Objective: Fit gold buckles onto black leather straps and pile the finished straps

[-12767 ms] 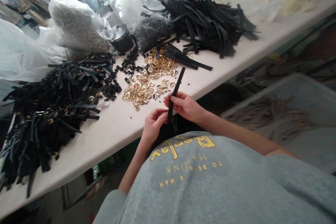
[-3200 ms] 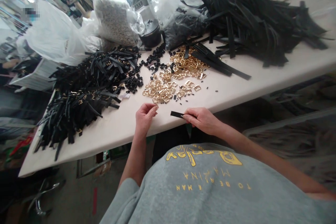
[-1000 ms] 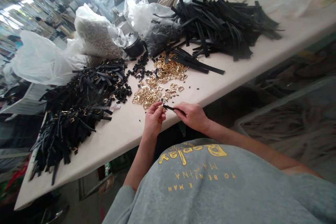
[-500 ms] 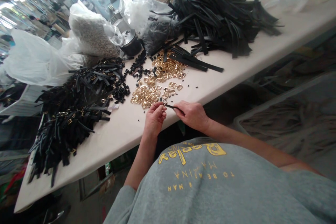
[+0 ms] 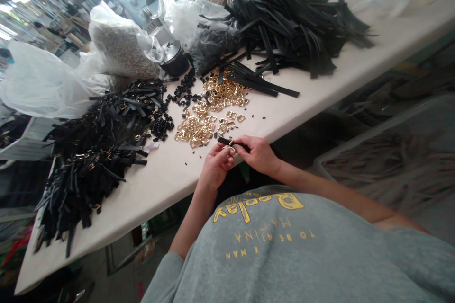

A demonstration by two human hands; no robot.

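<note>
My left hand [image 5: 216,166] is closed in a pinch at the table's front edge, its fingertips on a small gold buckle [image 5: 231,144]. Beside it, my right hand [image 5: 261,155] is closed around a short black strap [image 5: 223,140]. The strap's end sticks out to the left past the buckle, above my left fingers. Just beyond my hands lies a heap of loose gold buckles [image 5: 195,130], with a second gold heap [image 5: 222,87] behind it. Small black loops [image 5: 161,126] are piled to the left of the gold ones.
Black straps with buckles on them [image 5: 85,170] cover the left end of the table [image 5: 170,175]. Loose black straps [image 5: 295,28] are stacked at the back right. Plastic bags [image 5: 117,42] and a dark metal can [image 5: 174,57] stand behind. A bin [image 5: 384,151] sits at right below the table.
My hands have come closer together. The black strap now reaches further left past the buckle, and my left hand has shifted slightly right and down.
</note>
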